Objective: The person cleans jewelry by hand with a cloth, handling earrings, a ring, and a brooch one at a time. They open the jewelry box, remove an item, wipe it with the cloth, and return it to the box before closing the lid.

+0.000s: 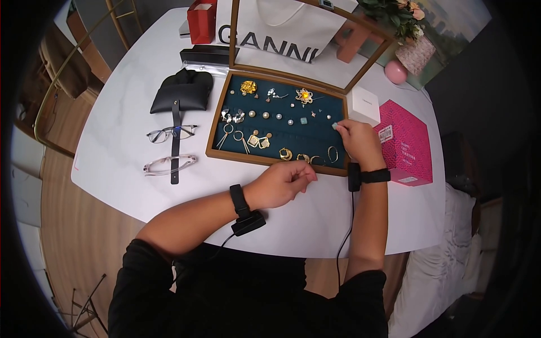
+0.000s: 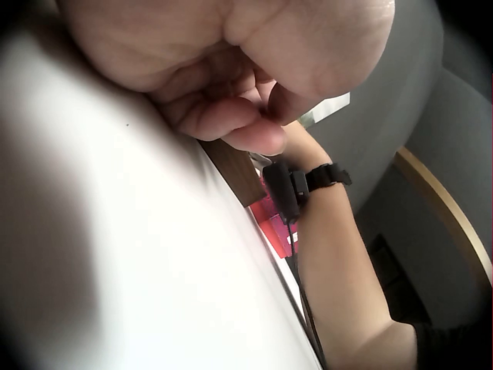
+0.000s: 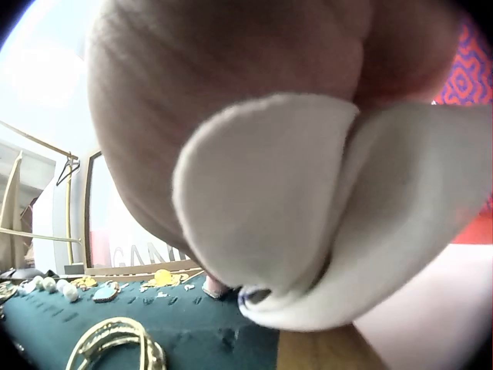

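A wooden jewelry case point(image 1: 248, 158) with a dark green lining holds rows of earrings, pearls point(image 1: 266, 115) and brooches. At the case's right side, my right hand point(image 1: 362, 145) pinches a small teal square piece point(image 1: 335, 126) between thumb and fingers. A similar teal square point(image 1: 304, 120) lies in the lining to its left. My left hand point(image 1: 282, 183) is by the front edge, fingers loosely curled with nothing seen in them. Its curled fingers also show in the left wrist view. A pale smooth shape point(image 3: 262, 185) hides much of the right hand in the right wrist view.
The case's glass lid stands raised in front of a white bag point(image 1: 276, 34). Two pairs of glasses point(image 1: 169, 164) and a black pouch point(image 1: 180, 97) lie left. A white box point(image 1: 365, 105) and a pink box point(image 1: 406, 143) stand right. Cables hang from both wrists.
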`<state>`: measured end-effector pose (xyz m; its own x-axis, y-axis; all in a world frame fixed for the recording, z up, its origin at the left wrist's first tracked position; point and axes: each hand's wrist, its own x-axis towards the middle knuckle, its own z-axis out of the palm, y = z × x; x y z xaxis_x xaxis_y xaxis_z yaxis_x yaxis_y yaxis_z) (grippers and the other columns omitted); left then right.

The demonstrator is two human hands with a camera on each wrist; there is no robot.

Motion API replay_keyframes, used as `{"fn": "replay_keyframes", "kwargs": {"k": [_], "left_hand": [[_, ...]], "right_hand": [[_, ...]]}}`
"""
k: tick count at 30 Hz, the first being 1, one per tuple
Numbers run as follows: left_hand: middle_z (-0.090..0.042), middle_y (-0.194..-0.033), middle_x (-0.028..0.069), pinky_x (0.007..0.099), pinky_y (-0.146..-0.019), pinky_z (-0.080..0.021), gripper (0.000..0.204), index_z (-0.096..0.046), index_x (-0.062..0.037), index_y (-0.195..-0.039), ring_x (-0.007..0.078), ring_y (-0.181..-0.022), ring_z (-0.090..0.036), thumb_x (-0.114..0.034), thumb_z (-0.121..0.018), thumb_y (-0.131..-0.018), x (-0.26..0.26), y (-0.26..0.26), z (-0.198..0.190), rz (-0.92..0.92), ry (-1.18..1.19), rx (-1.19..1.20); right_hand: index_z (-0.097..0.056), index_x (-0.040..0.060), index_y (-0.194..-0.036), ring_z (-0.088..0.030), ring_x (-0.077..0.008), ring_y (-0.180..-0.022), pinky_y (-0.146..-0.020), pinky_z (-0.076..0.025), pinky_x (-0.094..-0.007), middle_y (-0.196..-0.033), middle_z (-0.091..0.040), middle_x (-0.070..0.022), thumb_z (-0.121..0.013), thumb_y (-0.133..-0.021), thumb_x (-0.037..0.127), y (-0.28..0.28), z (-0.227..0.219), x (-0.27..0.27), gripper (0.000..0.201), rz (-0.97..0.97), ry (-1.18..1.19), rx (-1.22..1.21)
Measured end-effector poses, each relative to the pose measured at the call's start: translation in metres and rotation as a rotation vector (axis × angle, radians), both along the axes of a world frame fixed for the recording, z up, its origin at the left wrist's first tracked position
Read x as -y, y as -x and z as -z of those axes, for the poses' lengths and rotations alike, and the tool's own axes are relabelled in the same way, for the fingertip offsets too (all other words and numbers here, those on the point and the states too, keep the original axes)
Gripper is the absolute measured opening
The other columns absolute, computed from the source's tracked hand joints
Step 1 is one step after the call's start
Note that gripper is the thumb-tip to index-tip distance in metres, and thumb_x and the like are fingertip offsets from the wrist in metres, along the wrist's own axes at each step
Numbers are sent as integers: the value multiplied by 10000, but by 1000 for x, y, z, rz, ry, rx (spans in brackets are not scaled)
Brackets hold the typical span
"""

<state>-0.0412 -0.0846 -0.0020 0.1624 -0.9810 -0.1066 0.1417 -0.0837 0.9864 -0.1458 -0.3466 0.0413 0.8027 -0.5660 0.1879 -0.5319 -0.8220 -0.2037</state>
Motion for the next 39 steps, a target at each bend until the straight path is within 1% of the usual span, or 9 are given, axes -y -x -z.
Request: {"fn": "replay_keyframes", "kwargs": {"k": [10,16,19,22,26,29,31,34,39], "left_hand": [[-669,-903,-17,217,-655,-513,137,-711,-60,-1196,38,-749,-590,-94,-595,-1131,0,0,3,9,21,23],[-674,-904,-17,216,-649,-505,136,-715,-60,-1191,41,-748,-594,-98,-600,-1129,-1,1,4,-6,90,60],[-674,-899,-16,216,-645,-499,138,-715,-60,-1190,41,-739,-590,-101,-598,-1129,0,0,4,0,94,69],[-677,-899,-15,219,-642,-496,141,-715,-60,-1191,41,-729,-585,-98,-596,-1127,-1,1,7,-9,110,104],[-682,-903,-14,225,-643,-500,141,-714,-61,-1193,46,-725,-591,-91,-595,-1123,0,0,8,1,127,147],[-696,-852,22,311,-740,-549,98,-711,-19,-1113,120,-788,-668,-91,-650,-1086,-1,0,5,-14,113,114],[-696,-847,23,312,-741,-549,100,-712,-21,-1113,123,-782,-666,-96,-650,-1086,-1,0,5,-14,121,128],[-694,-886,4,285,-721,-535,100,-713,-36,-1152,96,-787,-647,-75,-642,-1093,1,0,12,-11,172,172],[-701,-911,-1,282,-742,-533,104,-712,-39,-1165,91,-810,-647,-67,-639,-1096,2,0,15,2,161,178]], "right_hand": [[-851,138,-1048,-780,-411,-910,-799,-627,-514,-948,-806,-178,-739,-1020,329,-3,-9,-13,224,26,101,-68],[-805,105,-1092,-769,-387,-930,-816,-612,-469,-995,-798,-144,-744,-1021,246,-10,-12,-18,169,-19,-68,109],[-794,98,-1107,-751,-373,-963,-833,-598,-451,-1034,-775,-130,-730,-1019,182,-11,-13,-16,137,-166,-107,217],[-786,100,-1100,-740,-369,-983,-842,-592,-446,-1040,-755,-128,-731,-1010,159,-17,-14,-12,121,-311,-14,222],[-782,97,-1061,-741,-370,-981,-838,-587,-452,-1021,-760,-132,-752,-999,191,-28,-21,-6,116,-290,-13,-11],[-780,89,-1027,-746,-374,-948,-819,-588,-464,-981,-769,-140,-781,-983,230,-38,-23,-5,147,-268,-27,-86],[-780,83,-1006,-753,-378,-911,-800,-591,-467,-941,-778,-149,-800,-972,251,-43,-24,-6,173,-215,-61,-132],[-786,79,-1007,-760,-386,-865,-779,-597,-459,-891,-781,-165,-822,-954,249,-47,-14,5,182,-185,-180,-116],[-792,41,-1020,-792,-322,-863,-795,-611,-405,-895,-804,-146,-786,-960,139,-45,0,19,115,-203,-276,18]]}}
